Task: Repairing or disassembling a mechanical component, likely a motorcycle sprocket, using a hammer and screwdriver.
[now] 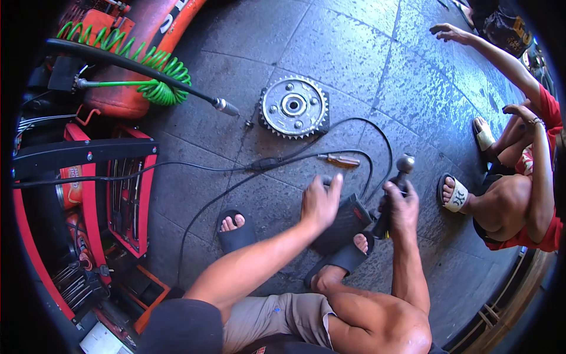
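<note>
My right hand [403, 207] is closed around a hammer [405, 163] with a round metal head and a black handle, held upright. My left hand [322, 203] is curled with the thumb raised; a dark spot shows at its fingertips, too small to name. Between my hands, lower down, lies a black box-like thing [345, 227], partly under my hands. A screwdriver [342, 160] with an amber handle rests on the floor just beyond my left hand. Farther off, a toothed metal rear sprocket on its hub [293, 106] lies flat on a dark block.
A black cable [265, 164] loops across the tiled floor. On the left stand a red tool rack [141, 206] and an orange tank [121, 97] with a green coiled hose [159, 91]. A black hose with a metal tip [227, 107] juts out. Another person [513, 200] squats at right.
</note>
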A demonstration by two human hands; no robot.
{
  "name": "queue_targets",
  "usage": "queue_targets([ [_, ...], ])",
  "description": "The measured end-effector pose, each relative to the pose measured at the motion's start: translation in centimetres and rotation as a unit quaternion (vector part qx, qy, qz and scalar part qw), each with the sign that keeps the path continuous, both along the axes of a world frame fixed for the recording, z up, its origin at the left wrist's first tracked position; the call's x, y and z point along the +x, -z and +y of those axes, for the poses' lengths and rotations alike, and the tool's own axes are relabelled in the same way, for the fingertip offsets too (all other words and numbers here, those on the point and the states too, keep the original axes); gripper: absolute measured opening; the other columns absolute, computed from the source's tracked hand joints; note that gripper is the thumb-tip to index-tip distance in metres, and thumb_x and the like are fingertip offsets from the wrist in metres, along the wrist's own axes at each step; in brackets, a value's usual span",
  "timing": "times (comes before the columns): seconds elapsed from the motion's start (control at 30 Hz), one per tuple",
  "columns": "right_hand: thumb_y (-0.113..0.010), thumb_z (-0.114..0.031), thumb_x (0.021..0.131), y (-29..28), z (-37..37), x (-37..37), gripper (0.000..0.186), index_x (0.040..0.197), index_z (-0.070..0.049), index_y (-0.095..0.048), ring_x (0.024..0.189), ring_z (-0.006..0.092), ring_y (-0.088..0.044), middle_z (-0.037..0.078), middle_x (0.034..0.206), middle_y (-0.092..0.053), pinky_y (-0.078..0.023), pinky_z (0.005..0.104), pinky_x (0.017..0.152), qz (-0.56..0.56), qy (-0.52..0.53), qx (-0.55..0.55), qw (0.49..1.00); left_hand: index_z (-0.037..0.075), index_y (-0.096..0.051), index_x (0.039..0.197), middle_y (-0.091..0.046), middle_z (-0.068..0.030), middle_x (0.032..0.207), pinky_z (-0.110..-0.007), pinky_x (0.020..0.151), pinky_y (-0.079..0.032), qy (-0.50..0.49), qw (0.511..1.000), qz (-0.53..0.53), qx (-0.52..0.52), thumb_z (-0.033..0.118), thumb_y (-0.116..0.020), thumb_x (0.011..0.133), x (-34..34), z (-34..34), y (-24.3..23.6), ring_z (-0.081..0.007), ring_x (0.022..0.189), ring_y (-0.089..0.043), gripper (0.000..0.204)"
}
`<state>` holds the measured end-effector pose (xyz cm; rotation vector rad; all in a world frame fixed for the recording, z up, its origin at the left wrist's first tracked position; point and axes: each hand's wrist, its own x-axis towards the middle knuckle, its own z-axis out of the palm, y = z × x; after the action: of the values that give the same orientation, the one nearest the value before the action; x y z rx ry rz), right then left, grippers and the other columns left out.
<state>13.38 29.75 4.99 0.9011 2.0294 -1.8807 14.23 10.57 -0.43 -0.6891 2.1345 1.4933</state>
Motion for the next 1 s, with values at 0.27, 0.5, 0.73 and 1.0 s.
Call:
queue_targets([
  [0.27, -0.069, -0.019, 0.092, 0.1, 2.7, 2.7, 0.025, 0.106, -0.001, -0.059, 0.054, 0.0122, -0.058, 0.006, 0.082, -0.064, -0.049, 0.0262, 0.049, -0.041, 0.054, -0.026, 0.997, -0.001, -0.070, 0.077, -0.063, -0.0086, 0.062, -0.031, 0.037, -0.046, -0.275, 0.933, -0.201, 0.118, 0.048, -0.068, 0.096, -6.0, 5.9, 7.6, -0.0165, 0.045, -0.057, 0.053],
  [0.5, -0.068, -0.020, 0.092, -0.4, 2.6, 2.2, 0.027, 0.108, -0.001, -0.058, 0.057, 0.0125, -0.059, 0.008, 0.091, -0.065, -0.049, 0.0269, 0.049, -0.059, 0.003, -0.065, 0.996, 0.001, -0.064, 0.086, -0.066, -0.0073, 0.069, -0.034, 0.066, -0.055, -0.140, 0.990, 0.014, 0.030, 0.031, -0.069, 0.090, -1.4, 4.2, 1.8, -0.0162, 0.069, -0.067, 0.030],
  [0.73, -0.070, -0.018, 0.090, -1.5, 0.8, 0.8, 0.027, 0.106, 0.000, -0.059, 0.056, 0.0105, -0.057, 0.005, 0.081, -0.064, -0.048, 0.0256, 0.052, -0.070, -0.052, -0.047, 0.995, 0.001, -0.051, 0.103, -0.060, -0.0094, 0.074, -0.042, 0.064, -0.050, -0.187, 0.978, 0.090, 0.011, 0.024, -0.067, 0.095, -2.6, 3.1, -1.0, -0.0212, 0.067, -0.064, 0.030],
  [1.0, -0.079, -0.008, 0.081, -3.4, -0.2, 0.2, 0.039, 0.113, 0.001, -0.059, 0.076, 0.0094, -0.059, 0.004, 0.088, -0.065, -0.050, 0.0259, 0.071, -0.047, -0.148, -0.007, 0.988, -0.004, -0.055, 0.101, -0.061, -0.0203, 0.081, -0.049, 0.074, -0.046, -0.190, 0.975, 0.108, -0.045, 0.039, -0.051, 0.106, -3.7, 2.7, -0.2, -0.0377, 0.078, -0.061, 0.043],
])
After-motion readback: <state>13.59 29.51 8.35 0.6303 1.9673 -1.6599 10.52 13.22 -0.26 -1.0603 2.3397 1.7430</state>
